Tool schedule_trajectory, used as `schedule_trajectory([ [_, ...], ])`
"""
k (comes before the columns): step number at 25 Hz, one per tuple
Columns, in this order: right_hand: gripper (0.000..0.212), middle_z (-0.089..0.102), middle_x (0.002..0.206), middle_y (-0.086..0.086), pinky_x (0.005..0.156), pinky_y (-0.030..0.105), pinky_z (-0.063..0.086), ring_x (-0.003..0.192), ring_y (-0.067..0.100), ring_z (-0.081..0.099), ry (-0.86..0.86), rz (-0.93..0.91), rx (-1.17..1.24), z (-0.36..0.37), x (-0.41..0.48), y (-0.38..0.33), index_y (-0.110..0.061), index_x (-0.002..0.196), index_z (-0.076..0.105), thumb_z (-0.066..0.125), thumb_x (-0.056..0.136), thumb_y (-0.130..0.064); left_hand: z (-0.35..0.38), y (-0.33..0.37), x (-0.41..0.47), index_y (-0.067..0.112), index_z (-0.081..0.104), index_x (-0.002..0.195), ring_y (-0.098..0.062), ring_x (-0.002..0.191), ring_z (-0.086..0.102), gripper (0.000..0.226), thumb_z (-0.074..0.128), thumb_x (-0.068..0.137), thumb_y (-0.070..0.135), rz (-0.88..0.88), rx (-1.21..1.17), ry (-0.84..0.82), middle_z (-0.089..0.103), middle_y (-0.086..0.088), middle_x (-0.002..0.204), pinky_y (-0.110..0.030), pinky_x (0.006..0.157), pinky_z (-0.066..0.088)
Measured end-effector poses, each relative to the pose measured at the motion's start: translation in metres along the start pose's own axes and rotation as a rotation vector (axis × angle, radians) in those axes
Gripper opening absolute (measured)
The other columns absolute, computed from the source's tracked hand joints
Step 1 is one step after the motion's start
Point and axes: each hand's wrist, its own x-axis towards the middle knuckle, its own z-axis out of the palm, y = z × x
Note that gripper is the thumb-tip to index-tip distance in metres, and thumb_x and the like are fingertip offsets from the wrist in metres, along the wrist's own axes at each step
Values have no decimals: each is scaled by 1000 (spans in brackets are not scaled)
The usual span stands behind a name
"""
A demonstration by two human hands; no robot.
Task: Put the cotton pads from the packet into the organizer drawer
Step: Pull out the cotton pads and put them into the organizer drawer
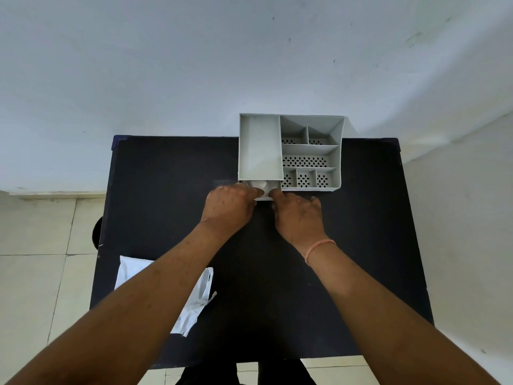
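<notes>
A grey organizer [311, 151] with several compartments stands at the far edge of the black table [172, 195]. Its drawer [263, 196] sticks out a little at the lower left front, with white cotton pads [259, 185] showing inside. My left hand [229, 208] and my right hand [298, 215] both rest at the drawer front, fingertips touching it on either side. Whether the fingers hold the pads or only the drawer is hidden. The white, flattened packet [194, 307] lies near the table's front left, partly under my left forearm.
A pale wall rises right behind the table and organizer. Tiled floor shows to the left, with a dark round object [97, 232] beside the table's left edge. My right wrist wears a pink band [319, 247].
</notes>
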Motion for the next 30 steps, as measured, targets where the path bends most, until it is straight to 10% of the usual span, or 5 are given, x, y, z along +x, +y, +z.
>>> schedule_trajectory([
  [7, 27, 71, 108, 12, 89, 49, 47, 102, 37, 68, -103, 26, 42, -7, 27, 2, -24, 126, 55, 46, 101, -25, -3, -12, 2, 26, 77, 114, -24, 78, 73, 19, 72, 97, 32, -127, -117, 114, 76, -2, 94, -39, 73, 63],
  [11, 28, 77, 95, 7, 81, 41, 58, 89, 31, 71, 210, -8, 196, -7, 5, 0, -25, 125, 62, 54, 99, -27, -5, -26, -8, 23, 74, 88, -15, 66, 70, 12, 81, 90, 33, -192, -226, 168, 74, 4, 77, -34, 71, 62],
  [18, 22, 79, 106, 8, 89, 37, 56, 102, 18, 72, 47, 724, 1490, -12, 12, -23, -23, 86, 71, 66, 92, -2, -12, -17, 1, 9, 77, 93, -26, 92, 82, 11, 82, 86, 4, -817, -1148, -76, 83, -12, 95, -37, 80, 69],
  [22, 25, 76, 114, 9, 103, 43, 53, 113, 22, 71, 6, 813, 1785, -27, 17, -33, -16, 92, 65, 53, 99, 5, -24, -12, 7, 6, 67, 104, -36, 109, 79, 26, 72, 88, -14, -1034, -1658, -96, 80, -23, 114, -45, 91, 67],
  [30, 10, 73, 123, 6, 101, 46, 53, 113, 22, 70, -147, 712, 1548, -12, -23, -55, -22, 105, 67, 62, 99, -16, -28, -38, -42, 13, 67, 111, -28, 105, 78, 20, 72, 95, 2, -1005, -1345, -193, 80, -11, 109, -40, 86, 64],
])
